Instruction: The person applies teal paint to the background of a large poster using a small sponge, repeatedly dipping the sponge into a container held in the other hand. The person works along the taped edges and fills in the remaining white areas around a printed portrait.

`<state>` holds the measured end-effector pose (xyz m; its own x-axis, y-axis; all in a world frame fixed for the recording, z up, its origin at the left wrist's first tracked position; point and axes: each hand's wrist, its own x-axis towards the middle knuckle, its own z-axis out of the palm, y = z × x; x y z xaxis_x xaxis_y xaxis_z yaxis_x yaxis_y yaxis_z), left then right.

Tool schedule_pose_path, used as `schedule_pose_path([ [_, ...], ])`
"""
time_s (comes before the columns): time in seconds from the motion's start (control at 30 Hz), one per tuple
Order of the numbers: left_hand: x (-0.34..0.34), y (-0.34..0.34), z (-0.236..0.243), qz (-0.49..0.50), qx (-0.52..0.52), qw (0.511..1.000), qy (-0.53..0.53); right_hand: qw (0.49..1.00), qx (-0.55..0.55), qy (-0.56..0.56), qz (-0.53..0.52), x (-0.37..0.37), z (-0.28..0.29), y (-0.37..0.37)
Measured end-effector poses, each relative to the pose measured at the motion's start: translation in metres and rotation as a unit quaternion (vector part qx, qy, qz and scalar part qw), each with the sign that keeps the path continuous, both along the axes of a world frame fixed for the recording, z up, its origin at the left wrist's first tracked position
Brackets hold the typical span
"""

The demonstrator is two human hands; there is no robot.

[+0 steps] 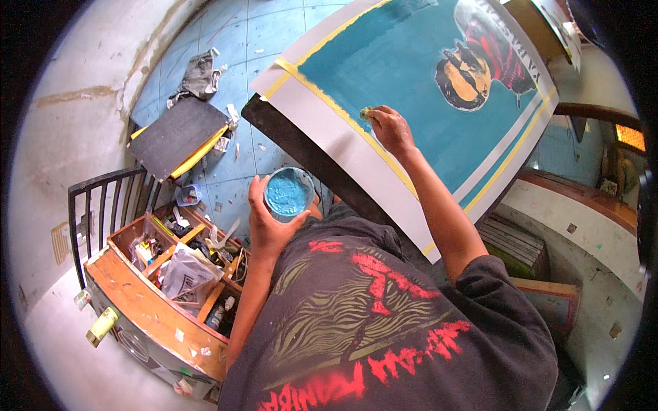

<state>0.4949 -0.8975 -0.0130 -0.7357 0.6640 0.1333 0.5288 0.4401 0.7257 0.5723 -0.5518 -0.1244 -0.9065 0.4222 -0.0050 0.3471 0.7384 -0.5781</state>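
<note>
My left hand (pixel 269 225) is wrapped round a clear tub of thick light-blue paint (pixel 288 191), held upright in front of my body. Across to the right, my right hand (pixel 393 131) pinches a small yellowish sponge-like pad (pixel 368 114). That pad rests on or just above the teal painted sheet (pixel 411 82), beside its near-left border. Yellow masking tape (pixel 322 96) runs along the painted area, with a white margin outside it. Toward the far right, the sheet bears a painted figure (pixel 465 77) in orange and black. The fingertips of my right hand are partly hidden.
The sheet lies on a dark-edged table (pixel 295 140). At lower left stands an open wooden drawer unit (pixel 147 298) with cluttered compartments, near a black metal railing (pixel 113 198). A dark board (pixel 179 135) and grey cloth (pixel 201 75) lie on the blue tiled floor (pixel 236 51).
</note>
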Motion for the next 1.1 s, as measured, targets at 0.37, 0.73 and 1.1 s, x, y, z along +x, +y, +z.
schedule_pose_path([
  [0.37, 0.002, -0.004, -0.005, 0.019, 0.007, 0.999, -0.035, 0.999, -0.002, -0.031, -0.023, 0.027, -0.011, -0.01],
  [0.73, 0.004, -0.003, -0.003, 0.02, -0.007, 1.0, -0.01, 1.0, 0.011, 0.005, -0.023, 0.064, -0.011, -0.011],
  [1.1, 0.008, 0.001, 0.002, 0.02, -0.012, 0.998, -0.05, 0.999, -0.018, 0.017, -0.048, 0.091, -0.004, -0.014],
])
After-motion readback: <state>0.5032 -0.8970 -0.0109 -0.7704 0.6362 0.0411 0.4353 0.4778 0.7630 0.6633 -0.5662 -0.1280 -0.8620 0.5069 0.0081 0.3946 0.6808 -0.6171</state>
